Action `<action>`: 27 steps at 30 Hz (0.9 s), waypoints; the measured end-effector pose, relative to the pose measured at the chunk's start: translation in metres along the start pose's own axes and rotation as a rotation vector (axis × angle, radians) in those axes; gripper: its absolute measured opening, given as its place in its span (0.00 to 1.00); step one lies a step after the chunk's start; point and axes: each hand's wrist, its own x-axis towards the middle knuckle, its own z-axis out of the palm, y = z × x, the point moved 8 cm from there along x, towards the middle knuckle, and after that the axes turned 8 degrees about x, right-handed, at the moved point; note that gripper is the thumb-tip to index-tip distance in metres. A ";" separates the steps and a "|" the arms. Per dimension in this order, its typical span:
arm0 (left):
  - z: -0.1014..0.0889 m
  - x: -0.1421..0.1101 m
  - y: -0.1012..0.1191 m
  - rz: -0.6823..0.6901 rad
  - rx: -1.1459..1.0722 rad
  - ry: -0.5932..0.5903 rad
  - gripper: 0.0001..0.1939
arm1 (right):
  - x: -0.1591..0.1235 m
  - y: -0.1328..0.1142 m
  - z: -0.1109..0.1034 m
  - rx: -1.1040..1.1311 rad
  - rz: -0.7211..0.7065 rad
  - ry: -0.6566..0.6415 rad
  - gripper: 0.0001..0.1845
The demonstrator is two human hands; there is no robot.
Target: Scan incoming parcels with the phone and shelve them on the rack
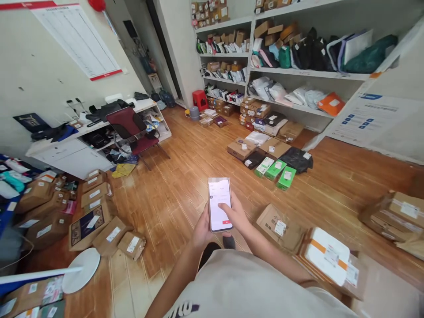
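Note:
A smartphone (217, 214) with a lit, mostly white screen is held upright in front of my body. A small red button shows near the bottom of its screen; the text is too small to read. My left hand (202, 229) is closed around the phone's left side and lower edge. From the right, my right hand (236, 214) grips the other side, its thumb lying over the middle of the screen. The fingers behind the phone are hidden.
Parcels lie on the wooden floor (185, 163): cardboard boxes (106, 236) at left, green packages (274, 169) ahead, a white box (326, 256) at right. Shelves (308, 73) of parcels stand behind. A red chair (129, 128) is by the desk (66, 150); a round white base (81, 269) stands lower left.

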 end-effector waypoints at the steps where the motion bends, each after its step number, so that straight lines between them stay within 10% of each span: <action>1: -0.006 0.015 0.011 0.006 -0.015 0.017 0.38 | 0.020 -0.001 0.004 0.011 0.003 -0.018 0.15; 11: -0.111 0.167 0.113 0.032 -0.079 0.051 0.34 | 0.208 0.016 0.078 0.110 0.084 -0.308 0.19; 19: -0.215 0.306 0.228 -0.029 0.058 0.063 0.40 | 0.382 0.025 0.164 0.138 0.011 -0.312 0.22; 27: -0.262 0.416 0.308 -0.098 -0.068 -0.186 0.35 | 0.510 0.039 0.192 0.114 0.012 -0.187 0.25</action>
